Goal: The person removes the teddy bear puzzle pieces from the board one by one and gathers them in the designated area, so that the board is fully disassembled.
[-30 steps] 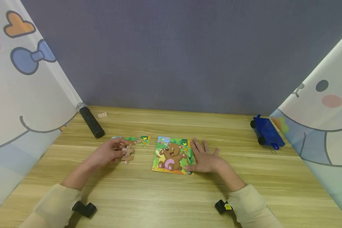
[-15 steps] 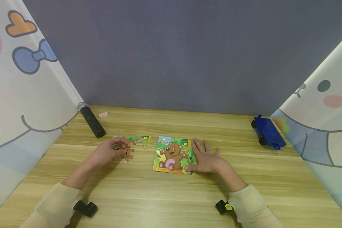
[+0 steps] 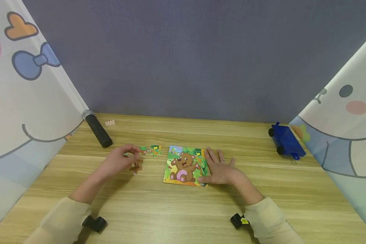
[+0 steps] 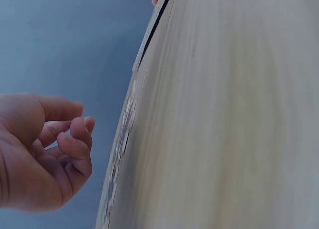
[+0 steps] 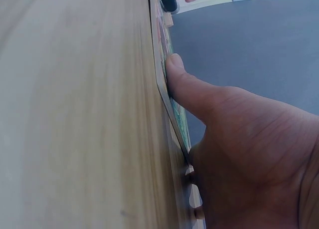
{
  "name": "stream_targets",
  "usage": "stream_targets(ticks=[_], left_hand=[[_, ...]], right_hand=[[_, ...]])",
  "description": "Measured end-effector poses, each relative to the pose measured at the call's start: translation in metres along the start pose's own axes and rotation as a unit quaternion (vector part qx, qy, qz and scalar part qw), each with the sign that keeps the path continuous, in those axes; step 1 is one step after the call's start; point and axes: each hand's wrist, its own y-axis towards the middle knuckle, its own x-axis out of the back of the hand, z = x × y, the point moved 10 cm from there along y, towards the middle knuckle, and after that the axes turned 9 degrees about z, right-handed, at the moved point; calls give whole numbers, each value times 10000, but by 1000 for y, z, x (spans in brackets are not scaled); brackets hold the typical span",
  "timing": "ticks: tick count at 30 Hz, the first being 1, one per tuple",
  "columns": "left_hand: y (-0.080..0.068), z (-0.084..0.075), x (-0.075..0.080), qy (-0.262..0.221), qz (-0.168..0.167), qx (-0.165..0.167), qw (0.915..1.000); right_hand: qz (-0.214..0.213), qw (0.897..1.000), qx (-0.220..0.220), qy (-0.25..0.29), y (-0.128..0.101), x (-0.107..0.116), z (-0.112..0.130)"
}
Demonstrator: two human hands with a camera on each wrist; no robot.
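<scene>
My left hand (image 3: pixel 119 159) hovers over a loose group of jigsaw pieces (image 3: pixel 155 149) on the table, thumb and fingers bent toward each other. The left wrist view shows the hand (image 4: pixel 42 156) raised off the surface, nothing between its loosely curled fingers, and the pieces (image 4: pixel 119 149) edge-on beside it. A brown piece (image 3: pixel 136 167) shows just below the fingertips; the hand hides part of the group. Right of it lies a square bear puzzle (image 3: pixel 184 166). My right hand (image 3: pixel 221 172) lies along its right edge with spread fingers, thumb resting on the lower right corner.
On the wooden table (image 3: pixel 158 217), a black microphone (image 3: pixel 99 131) lies at the back left, beside a small pale pink block (image 3: pixel 109 122). A blue toy cart (image 3: pixel 286 140) with black wheels is at the back right. A grey partition (image 3: pixel 183 61) borders the far edge.
My left hand has shifted slightly up and to the right, its fingers now closer together over the brown piece. The right hand and bear puzzle have stayed put.
</scene>
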Motion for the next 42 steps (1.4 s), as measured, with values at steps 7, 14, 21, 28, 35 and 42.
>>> stream_targets(ticks=[7, 14, 21, 28, 35, 42], left_hand=[[9, -11, -25, -378, 420, -60, 9984], [18, -21, -46, 215, 524, -8, 9984], [29, -35, -75, 223, 860, -229, 9958], [38, -47, -101, 101, 1180, -397, 9922], [47, -53, -127, -209, 1596, -444, 9860], [53, -53, -143, -678, 1836, -429, 9797]], right_hand=[[15, 10000, -10, 5, 0, -1, -1], [50, 10000, -58, -1, 0, 0, -1], [63, 9999, -80, -33, -1, -1, -1], [76, 9999, -94, -47, 0, -1, -1], [79, 9998, -139, -73, 2, -1, -2], [61, 9999, -120, -56, 2, -1, -2]])
